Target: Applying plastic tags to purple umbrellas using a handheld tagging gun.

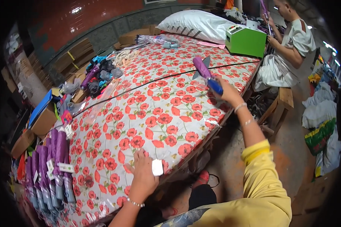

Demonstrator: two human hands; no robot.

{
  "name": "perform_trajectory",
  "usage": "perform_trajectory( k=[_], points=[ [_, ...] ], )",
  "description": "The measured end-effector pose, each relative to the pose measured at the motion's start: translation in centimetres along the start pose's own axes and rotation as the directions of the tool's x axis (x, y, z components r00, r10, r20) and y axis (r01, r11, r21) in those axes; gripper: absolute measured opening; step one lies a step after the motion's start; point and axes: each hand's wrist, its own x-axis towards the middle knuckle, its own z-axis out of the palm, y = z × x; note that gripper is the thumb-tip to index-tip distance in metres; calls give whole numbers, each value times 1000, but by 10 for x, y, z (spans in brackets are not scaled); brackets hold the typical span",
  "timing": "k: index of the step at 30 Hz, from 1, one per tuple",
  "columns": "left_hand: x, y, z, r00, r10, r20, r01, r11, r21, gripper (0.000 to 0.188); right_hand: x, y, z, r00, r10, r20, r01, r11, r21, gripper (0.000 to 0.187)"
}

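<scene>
My right hand (227, 92) reaches over the far right part of the table, its fingers curled round the blue handle of a purple folded umbrella (202, 68). Grey pointed pieces stick out on both sides of the purple part; I cannot tell whether they belong to it. My left hand (143, 172) rests palm down on the flowered cover near the front edge, fingers spread. Beside its thumb side is a small white tag (157, 167); whether the thumb touches it is unclear. At the near left lie several purple folded umbrellas (58, 155) with grey handles and white tags.
A black cord (159, 78) crosses the table (166, 117). Toward the back are a green machine (245, 42), a large white sack (199, 24) and more folded umbrellas (153, 39). Cartons (41, 117) and loose cloth line the left. At right, another person (291, 41) sits holding an umbrella.
</scene>
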Motion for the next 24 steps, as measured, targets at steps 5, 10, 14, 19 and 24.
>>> perform_trajectory(
  k=[5, 10, 14, 19, 24],
  points=[
    [4, -9, -9, 968, -228, -107, 199, 952, -232, 26, -115, -103, -13, 1000, -29, 4, 29, 997, 78, 67],
    [7, -15, -31, 775, -514, -368, -29, 552, -833, 27, -194, -189, -20, 997, -52, 60, 32, 956, 292, 68],
    [9, -51, -49, 783, -562, -267, 246, 674, -697, 26, -229, -253, -6, 968, -179, 173, 72, 868, 491, 63],
    [-5, -62, -69, 857, -479, -190, 422, 864, -276, 32, -264, -299, 5, 779, -530, 335, -394, 3, 919, 59],
    [-38, -168, -96, 871, -485, 77, 487, 836, -254, 39, -268, -295, -4, 791, -564, 235, -214, 104, 971, 56]
  ],
)
